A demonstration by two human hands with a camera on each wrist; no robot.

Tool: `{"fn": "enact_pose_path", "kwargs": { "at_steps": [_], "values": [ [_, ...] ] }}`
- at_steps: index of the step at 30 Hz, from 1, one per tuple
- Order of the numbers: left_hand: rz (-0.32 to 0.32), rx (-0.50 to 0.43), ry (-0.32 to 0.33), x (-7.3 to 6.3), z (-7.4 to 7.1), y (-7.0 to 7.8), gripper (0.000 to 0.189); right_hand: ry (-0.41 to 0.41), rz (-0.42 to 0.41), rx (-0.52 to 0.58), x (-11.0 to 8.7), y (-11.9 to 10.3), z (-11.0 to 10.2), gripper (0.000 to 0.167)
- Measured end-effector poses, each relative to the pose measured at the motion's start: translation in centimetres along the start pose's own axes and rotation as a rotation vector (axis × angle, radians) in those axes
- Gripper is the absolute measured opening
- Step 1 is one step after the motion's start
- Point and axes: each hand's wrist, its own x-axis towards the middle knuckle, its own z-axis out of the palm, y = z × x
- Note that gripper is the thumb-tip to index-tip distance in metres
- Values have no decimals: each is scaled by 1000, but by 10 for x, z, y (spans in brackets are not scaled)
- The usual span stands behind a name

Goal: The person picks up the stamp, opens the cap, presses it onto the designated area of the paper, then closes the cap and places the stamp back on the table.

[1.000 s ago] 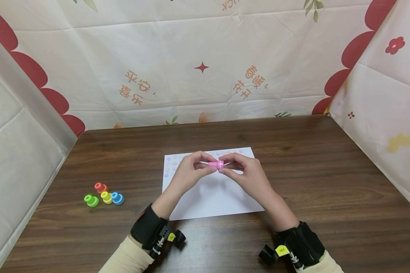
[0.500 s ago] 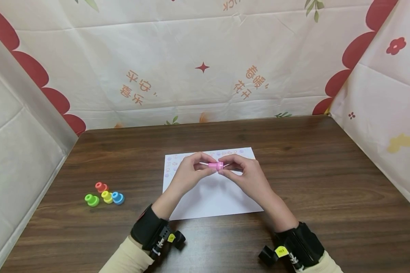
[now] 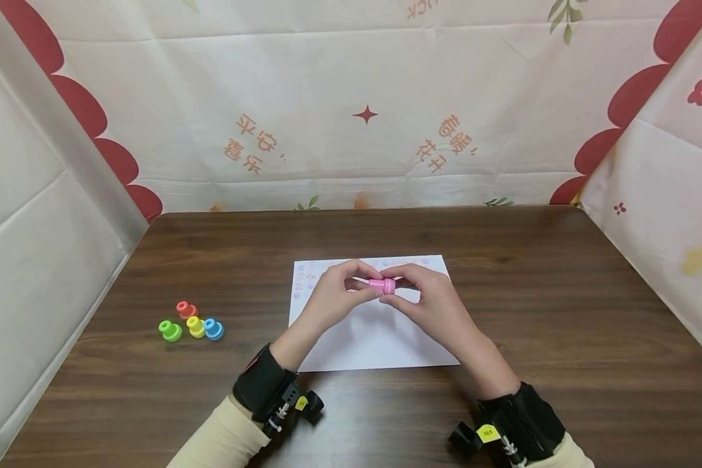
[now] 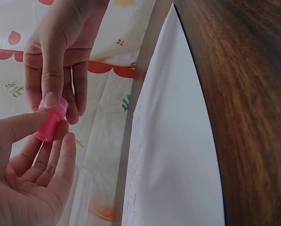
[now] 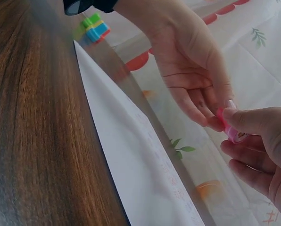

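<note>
Over a white sheet of paper point(image 3: 380, 344), both hands hold a small pink toy stamp point(image 3: 382, 286) lying sideways in the air. My left hand point(image 3: 340, 296) pinches its narrow handle between thumb and fingers. The wider end is pinched by my right hand point(image 3: 429, 299). In the left wrist view the pink stamp point(image 4: 50, 123) shows its handle end, with the other end partly covered by the right thumb. A patterned end face on the stamp point(image 5: 238, 135) is partly visible in the right wrist view.
Green point(image 3: 170, 331), red point(image 3: 186, 309), yellow point(image 3: 195, 327) and blue point(image 3: 213, 329) stamps stand grouped on the brown wooden table point(image 3: 117, 390), left of the paper. Printed cloth point(image 3: 327, 78) hangs behind and at both sides. Small prints line the paper's far and left edges.
The head view has shifted slightly, so the scene sits a little further right in it. Both hands keep their grip on the pink stamp, with little visible movement.
</note>
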Motion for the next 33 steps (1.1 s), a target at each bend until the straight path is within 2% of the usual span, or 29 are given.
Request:
{"fn": "enact_pose_path", "kwargs": {
  "at_steps": [10,20,26,33],
  "values": [
    [4,-1,-13,0,-1,0,21,0,-48,-123,1,-1,-3,36],
    [15,26,-10,0,-9,4,21,5,-44,-144,2,0,-8,41],
    [-2,42,30,-1,-18,3,18,39,-27,-166,2,2,-15,39],
    [-19,58,72,-6,-37,5,18,95,8,-159,1,8,-23,36]
  ]
}}
